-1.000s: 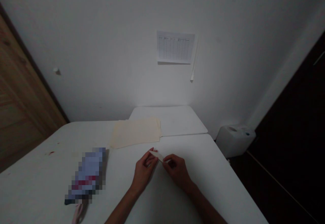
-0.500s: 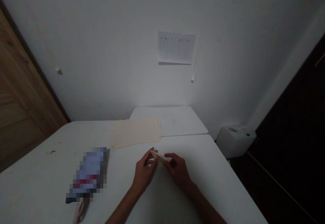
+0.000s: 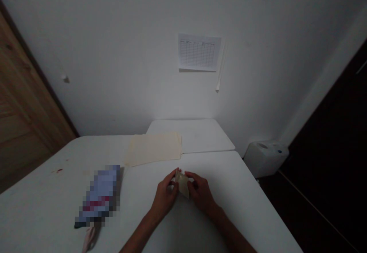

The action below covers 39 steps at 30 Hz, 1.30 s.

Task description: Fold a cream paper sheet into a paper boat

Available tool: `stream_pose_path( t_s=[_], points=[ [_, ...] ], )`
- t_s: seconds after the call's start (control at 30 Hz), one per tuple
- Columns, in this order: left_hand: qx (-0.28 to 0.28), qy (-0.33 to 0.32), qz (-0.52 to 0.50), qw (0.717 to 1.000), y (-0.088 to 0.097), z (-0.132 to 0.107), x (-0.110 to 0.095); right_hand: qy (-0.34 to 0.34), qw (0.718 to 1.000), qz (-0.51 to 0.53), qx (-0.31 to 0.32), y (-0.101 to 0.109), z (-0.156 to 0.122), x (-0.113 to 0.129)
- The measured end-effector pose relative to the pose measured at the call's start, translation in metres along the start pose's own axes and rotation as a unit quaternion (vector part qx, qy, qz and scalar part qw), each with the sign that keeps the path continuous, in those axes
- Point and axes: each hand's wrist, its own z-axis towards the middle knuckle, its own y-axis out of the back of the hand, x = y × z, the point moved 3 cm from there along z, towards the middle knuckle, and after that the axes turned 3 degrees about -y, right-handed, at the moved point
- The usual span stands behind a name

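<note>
— What's sitting furthest left of the folded cream paper?

— A wooden panel is rising well to its left, beside the white bench. Nearer it, a blurred object is lying on the bench, too obscured to identify, with a pink strip trailing from its near end.

— And just left of the paper itself?

— The left hand is closing on its left edge, fingers curled and gripping.

— Which way is the paper lying?

— Its long axis is tilting from upper left to lower right, held up between the hands and off the bench. Neither hand is clearly nearer.

— What's beyond it?

— A stack of cream paper sheets is lying up and to its left, and a printed grid sheet is hanging on the wall above.

— And to the right?

— The right hand is gripping its right edge. Well past that, a white plastic box is standing beyond the bench.
</note>
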Motion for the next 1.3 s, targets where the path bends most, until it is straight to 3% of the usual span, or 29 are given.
stream_pose_path(
  t_s=[0.33,0.53,0.87,1.3],
  points=[
    [-0.017,-0.036,0.081,0.996,0.0,0.0,0.0,0.012,1.0,-0.009,0.003,-0.002,-0.002,0.001],
    [-0.037,-0.019,0.105,0.994,0.002,-0.002,0.004,0.039,0.999,-0.036,0.008,-0.002,-0.003,0.005],
    [-0.027,-0.017,0.114,0.993,0.002,-0.001,-0.005,0.044,0.998,-0.042,0.008,-0.001,-0.003,0.008],
    [0.05,-0.075,0.094,0.991,0.001,-0.003,-0.005,-0.008,0.999,-0.027,-0.016,0.008,0.003,-0.001]
  ],
)
